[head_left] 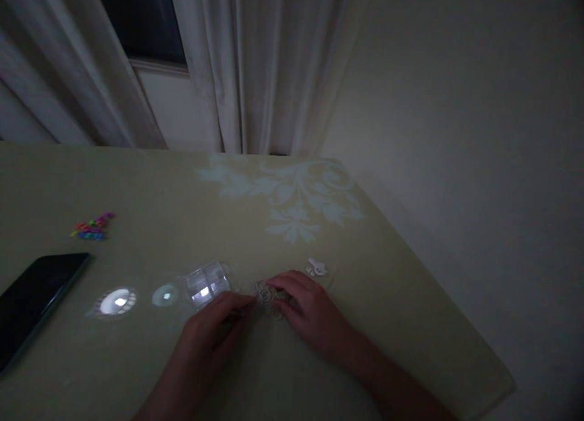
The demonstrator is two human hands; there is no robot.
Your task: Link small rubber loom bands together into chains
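A small cluster of pale, ring-like pieces (264, 295) lies on the table between my hands; the dim light leaves their exact kind unclear. From the left, my left hand (219, 323) pinches at the edge of this cluster, with thumb and forefinger closed. Curled over the cluster's right side is my right hand (305, 305), its forefinger and thumb gripping at the pieces. A clear plastic compartment box (207, 282) sits just beyond my left hand. Past my right fingers lies a small white piece (317, 267).
Colourful small pieces (93, 227) lie in a heap at the left. Nearer stands the edge of a dark-screened phone or tablet (41, 299). The table (150, 184) carries a pale floral pattern and light reflections. Curtains (260, 68) hang behind; a wall (456, 135) rises at right.
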